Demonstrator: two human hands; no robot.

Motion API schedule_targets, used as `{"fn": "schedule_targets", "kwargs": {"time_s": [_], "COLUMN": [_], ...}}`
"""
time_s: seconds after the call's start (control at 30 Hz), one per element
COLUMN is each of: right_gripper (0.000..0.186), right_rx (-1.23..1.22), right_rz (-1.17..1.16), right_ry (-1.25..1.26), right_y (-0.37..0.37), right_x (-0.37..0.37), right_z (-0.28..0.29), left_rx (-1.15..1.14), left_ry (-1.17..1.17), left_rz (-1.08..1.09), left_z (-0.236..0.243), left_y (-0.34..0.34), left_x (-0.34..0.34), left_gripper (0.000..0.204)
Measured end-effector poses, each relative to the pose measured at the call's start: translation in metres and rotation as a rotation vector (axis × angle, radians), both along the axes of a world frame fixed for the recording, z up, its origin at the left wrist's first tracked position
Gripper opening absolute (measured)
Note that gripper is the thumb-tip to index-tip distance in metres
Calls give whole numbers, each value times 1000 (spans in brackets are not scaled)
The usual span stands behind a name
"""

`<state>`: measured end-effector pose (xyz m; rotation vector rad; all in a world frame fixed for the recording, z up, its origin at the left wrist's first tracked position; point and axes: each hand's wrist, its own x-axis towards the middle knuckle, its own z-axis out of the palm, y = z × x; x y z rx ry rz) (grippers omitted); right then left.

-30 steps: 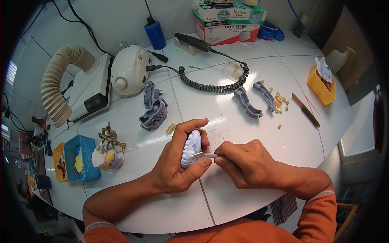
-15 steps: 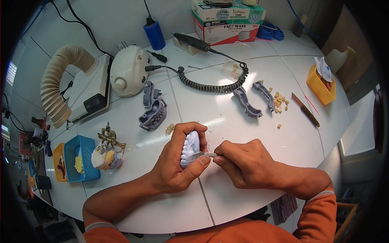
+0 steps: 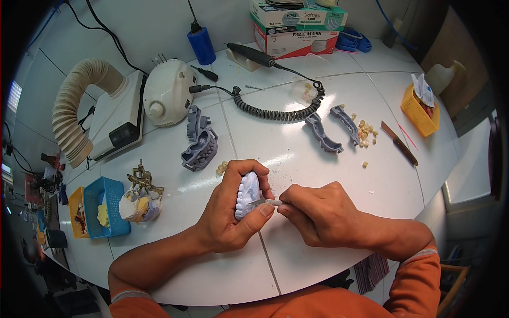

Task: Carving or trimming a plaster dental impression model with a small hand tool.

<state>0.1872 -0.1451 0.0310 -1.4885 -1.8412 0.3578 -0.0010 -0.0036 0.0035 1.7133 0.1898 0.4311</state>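
A pale lilac dental cast [image 3: 246,195] with a row of teeth along its left side rests in my left hand [image 3: 225,212]. The fingers wrap around its far side, and the thumb lies near its lower right edge. My right hand [image 3: 328,214] pinches the grey handle of a small knife [image 3: 263,202], whose blade touches the cast's inner face just above my left thumb. Part of the handle is hidden inside the right fist. Fine crumbs [image 3: 278,177] lie on the white table beyond the hands.
Grey dental moulds [image 3: 201,146] lie beyond my left hand, more [image 3: 324,138] at the far right beside loose teeth [image 3: 366,132]. A brown-handled knife [image 3: 400,143] lies right. An articulator with casts [image 3: 140,201] and a blue basket [image 3: 106,183] stand left. A coiled cord [image 3: 275,115] crosses the back.
Almost nothing differs. The cast and my left fingers have shifted very slightly, and the blade stays against the cast.
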Motion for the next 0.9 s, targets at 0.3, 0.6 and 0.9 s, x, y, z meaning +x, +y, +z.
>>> {"fn": "schedule_targets", "kwargs": {"time_s": [0.3,0.6,0.9], "right_gripper": [15,17,17], "right_rx": [11,22,21], "right_rz": [12,22,36], "right_ry": [-3,3,4], "right_y": [1,0,1], "right_x": [-1,0,0], "right_z": [0,-1,-3], "left_rx": [-25,47,49], "left_ry": [-45,-47,-60], "left_rz": [31,30,17], "left_z": [-4,-2,-5], "left_y": [0,1,2], "left_x": [1,-1,-1], "left_gripper": [47,49,49]}}
